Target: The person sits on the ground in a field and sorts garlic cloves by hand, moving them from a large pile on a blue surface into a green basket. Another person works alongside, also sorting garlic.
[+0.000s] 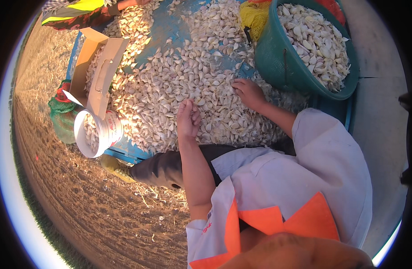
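Note:
Loose garlic cloves (159, 97) lie spread in a thick layer over a blue surface (164, 25). My left hand (189, 117) is over the middle of them, its fingers curled in; a yellowish clove shows beside its fingertips, and whether it is gripped cannot be told. To the right, my right hand (249, 92) reaches down to the cloves with bent fingers, the fingertips at the layer; what lies between them is hidden. A green plastic basket (273, 57) full of cloves stands tilted just beyond my right hand.
An open cardboard box (107, 74) holding cloves stands at the left, beside a white bucket (112, 129) with cloves. Green netting (63, 117) hangs at the left edge. A yellow mesh bag (254, 18) touches the basket. Another person's sleeve (81, 15) is at the upper left.

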`<control>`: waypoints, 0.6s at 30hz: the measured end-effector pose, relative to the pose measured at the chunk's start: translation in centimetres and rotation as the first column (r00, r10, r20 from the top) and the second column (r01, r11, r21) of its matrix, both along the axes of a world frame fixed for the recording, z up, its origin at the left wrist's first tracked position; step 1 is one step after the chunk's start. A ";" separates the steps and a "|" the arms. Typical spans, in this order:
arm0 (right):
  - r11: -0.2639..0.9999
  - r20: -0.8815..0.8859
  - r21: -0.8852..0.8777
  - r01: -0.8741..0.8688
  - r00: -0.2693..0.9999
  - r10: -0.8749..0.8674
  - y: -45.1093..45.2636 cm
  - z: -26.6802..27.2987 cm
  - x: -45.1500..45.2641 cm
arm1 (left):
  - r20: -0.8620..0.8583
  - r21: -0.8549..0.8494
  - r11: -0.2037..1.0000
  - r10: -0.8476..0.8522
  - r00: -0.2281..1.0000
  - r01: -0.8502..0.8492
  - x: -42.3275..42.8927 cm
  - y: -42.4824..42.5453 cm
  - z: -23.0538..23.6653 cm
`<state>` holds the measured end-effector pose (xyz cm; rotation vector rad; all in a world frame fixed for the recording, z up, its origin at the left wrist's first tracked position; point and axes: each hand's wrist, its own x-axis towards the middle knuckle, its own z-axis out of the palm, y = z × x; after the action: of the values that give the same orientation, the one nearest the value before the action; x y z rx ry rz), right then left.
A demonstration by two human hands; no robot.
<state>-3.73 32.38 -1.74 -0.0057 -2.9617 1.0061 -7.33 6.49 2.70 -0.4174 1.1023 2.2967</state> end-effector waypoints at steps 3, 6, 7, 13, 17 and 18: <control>0.948 -0.165 0.298 0.109 0.984 -0.062 1.4 0.3 -2.4 | -0.012 -0.001 1.000 -0.005 1.000 0.005 0.0 0.0 -0.1; 0.687 0.010 0.726 0.032 0.998 -0.057 2.9 -0.3 -6.7 | -0.010 -0.017 1.000 -0.008 1.000 0.008 0.0 0.0 -0.2; 0.692 0.032 0.720 0.047 0.994 -0.100 2.9 -0.7 -7.8 | -0.004 -0.014 1.000 -0.009 1.000 0.009 -0.1 -0.1 -0.2; 0.682 0.060 0.729 0.063 0.986 -0.156 3.3 -1.4 -10.2 | -0.013 -0.016 1.000 -0.008 1.000 0.008 -0.1 -0.1 -0.1; 0.616 0.037 0.786 -0.044 0.999 0.025 2.4 -1.1 -7.4 | -0.022 -0.028 0.999 -0.031 0.999 0.030 -0.2 0.1 -0.1; 0.612 0.115 0.778 -0.139 0.990 0.080 2.1 -1.3 -6.5 | -0.011 -0.033 0.999 -0.024 1.000 0.024 -0.2 0.0 -0.1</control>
<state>-10.20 34.43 -3.01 0.1556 -3.2031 -0.4008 -7.49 6.52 2.58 -0.4015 1.1460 2.2656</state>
